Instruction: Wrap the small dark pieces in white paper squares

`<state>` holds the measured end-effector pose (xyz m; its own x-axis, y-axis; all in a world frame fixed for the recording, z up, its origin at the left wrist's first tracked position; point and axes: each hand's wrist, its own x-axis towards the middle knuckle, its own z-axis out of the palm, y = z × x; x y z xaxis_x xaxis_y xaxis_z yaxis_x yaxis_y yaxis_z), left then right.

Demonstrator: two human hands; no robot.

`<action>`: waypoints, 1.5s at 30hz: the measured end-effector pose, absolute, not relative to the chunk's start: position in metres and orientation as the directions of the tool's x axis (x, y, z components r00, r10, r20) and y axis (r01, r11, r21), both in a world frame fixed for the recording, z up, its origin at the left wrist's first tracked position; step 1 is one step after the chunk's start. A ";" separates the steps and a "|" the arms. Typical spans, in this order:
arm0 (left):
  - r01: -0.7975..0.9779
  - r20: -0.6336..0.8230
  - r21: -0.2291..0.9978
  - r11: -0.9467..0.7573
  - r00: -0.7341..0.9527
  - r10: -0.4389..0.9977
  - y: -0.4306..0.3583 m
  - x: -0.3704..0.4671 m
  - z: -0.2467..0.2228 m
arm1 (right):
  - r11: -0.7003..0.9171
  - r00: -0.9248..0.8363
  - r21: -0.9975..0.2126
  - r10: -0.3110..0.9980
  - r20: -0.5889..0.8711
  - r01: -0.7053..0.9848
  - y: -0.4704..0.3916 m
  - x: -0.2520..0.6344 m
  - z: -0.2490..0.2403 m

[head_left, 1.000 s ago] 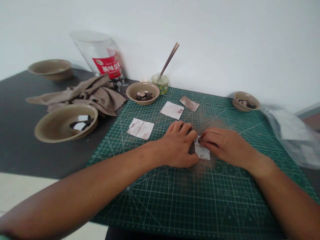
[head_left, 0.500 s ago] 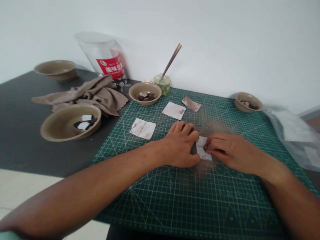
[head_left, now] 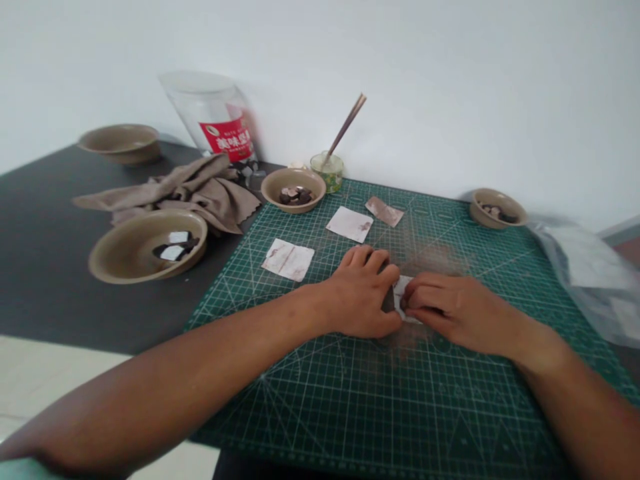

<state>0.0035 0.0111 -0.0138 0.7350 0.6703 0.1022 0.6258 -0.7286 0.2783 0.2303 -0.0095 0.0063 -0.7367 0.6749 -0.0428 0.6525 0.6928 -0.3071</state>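
Observation:
On the green cutting mat, a small white sheet with brown smudges lies between my hands. My left hand rests beside it with fingers bent and apart, over a dark flat piece that is mostly covered. The fingers of my right hand pinch a small dark brown piece, mostly hidden by the fingertips, against the sheet. Two more smudged white squares, one at the left and one further back, lie on the mat near a brown-stained piece.
Bowls with dark pieces stand at the left, back and back right. Another bowl, a brown cloth and a clear jar are back left. Chopsticks stand in a green cup. A plastic bag lies right.
My right hand has moved slightly left across the white sheet, covering more of it. My left hand has stayed in place. The whole view has shifted a little.

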 end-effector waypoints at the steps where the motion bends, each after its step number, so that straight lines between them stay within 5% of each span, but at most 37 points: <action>1: 0.626 0.103 0.273 -0.730 0.736 0.670 0.011 0.003 -0.014 | 0.689 -0.721 -0.281 0.693 -0.016 0.668 -0.008 0.229 0.005; 5: 0.630 0.106 0.270 -0.728 0.732 0.673 0.011 0.004 -0.014 | 0.613 -0.630 -0.211 0.777 -0.014 0.761 -0.002 0.235 0.005; 10: 0.630 0.097 0.289 -0.721 0.730 0.676 0.011 0.004 -0.014 | 0.648 -0.703 -0.306 0.701 -0.117 0.697 -0.010 0.238 0.013; 18: 0.632 0.085 0.276 -0.724 0.735 0.673 0.011 0.004 -0.012 | 0.584 -0.589 -0.182 0.808 0.031 0.791 -0.004 0.233 0.005; 24: 0.628 0.088 0.288 -0.723 0.734 0.673 0.010 0.004 -0.013 | 0.673 -0.736 -0.340 0.671 -0.094 0.657 -0.013 0.233 0.010; 30: 0.635 0.110 0.267 -0.724 0.727 0.678 0.010 0.004 -0.016 | 0.627 -0.638 -0.216 0.770 0.025 0.748 -0.003 0.235 0.005; 36: 0.628 0.109 0.274 -0.728 0.732 0.672 0.010 0.004 -0.015 | 0.688 -0.739 -0.332 0.672 -0.046 0.646 -0.008 0.234 0.009; 40: 0.639 0.115 0.260 -0.724 0.724 0.680 0.010 0.004 -0.016 | 0.667 -0.680 -0.247 0.732 0.043 0.703 -0.006 0.233 0.005; 45: 0.627 0.100 0.286 -0.724 0.732 0.674 0.010 0.004 -0.015 | 0.670 -0.704 -0.265 0.708 -0.052 0.693 -0.009 0.236 0.008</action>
